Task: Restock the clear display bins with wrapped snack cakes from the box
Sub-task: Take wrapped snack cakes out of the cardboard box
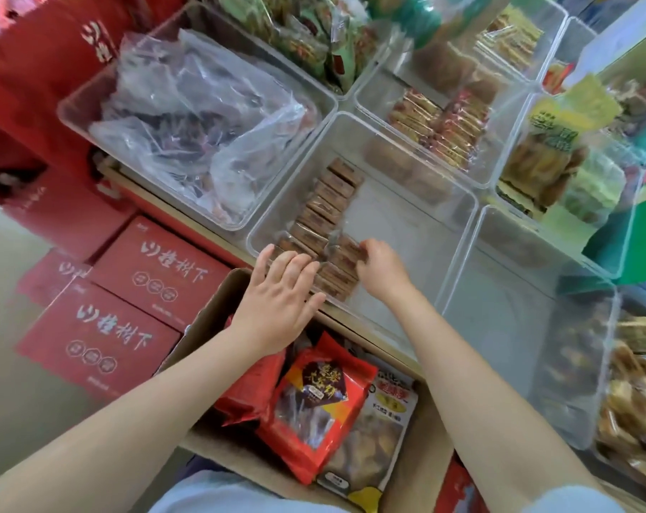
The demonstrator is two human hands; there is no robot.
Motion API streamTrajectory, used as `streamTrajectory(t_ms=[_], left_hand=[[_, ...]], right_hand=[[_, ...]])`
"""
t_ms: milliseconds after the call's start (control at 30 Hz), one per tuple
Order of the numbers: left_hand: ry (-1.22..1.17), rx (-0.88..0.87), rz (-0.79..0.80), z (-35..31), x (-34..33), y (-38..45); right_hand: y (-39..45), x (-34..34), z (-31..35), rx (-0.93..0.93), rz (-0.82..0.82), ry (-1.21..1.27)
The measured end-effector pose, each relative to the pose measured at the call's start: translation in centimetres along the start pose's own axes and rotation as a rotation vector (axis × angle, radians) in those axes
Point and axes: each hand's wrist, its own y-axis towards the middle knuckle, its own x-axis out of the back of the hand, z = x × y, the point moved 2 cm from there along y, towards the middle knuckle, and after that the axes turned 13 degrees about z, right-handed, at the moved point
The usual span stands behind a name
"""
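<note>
A clear display bin (417,201) in the middle holds a row of brown wrapped snack cakes (327,201) along its left side. My right hand (379,266) reaches into the bin's near corner and pinches a wrapped cake in a second, shorter row (338,274). My left hand (282,294) lies flat with straight fingers against the bin's near rim, touching the cakes there. Below my arms stands an open cardboard box (210,320) with red snack bags (321,398) and a clear bag of pastries (373,438).
Around the middle bin stand other clear bins: one with loose plastic bags (199,120), one with orange-wrapped bars (440,127), an almost bare one (506,327) to the right, and more with snacks at far right. Red cartons (107,327) are stacked on the floor left.
</note>
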Motion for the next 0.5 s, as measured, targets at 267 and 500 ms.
streamTrajectory(t_ms=[267,500], left_hand=[[-0.133,0.047,0.106,-0.5,1.3,0.1],[-0.371,-0.317,0.070,-13.8,1.7,-2.4]], right_hand=[[-8.9,3.9,-0.7,0.134,-0.001,0.032],[-31.0,4.6,-10.9,0.193,-0.512,0.260]])
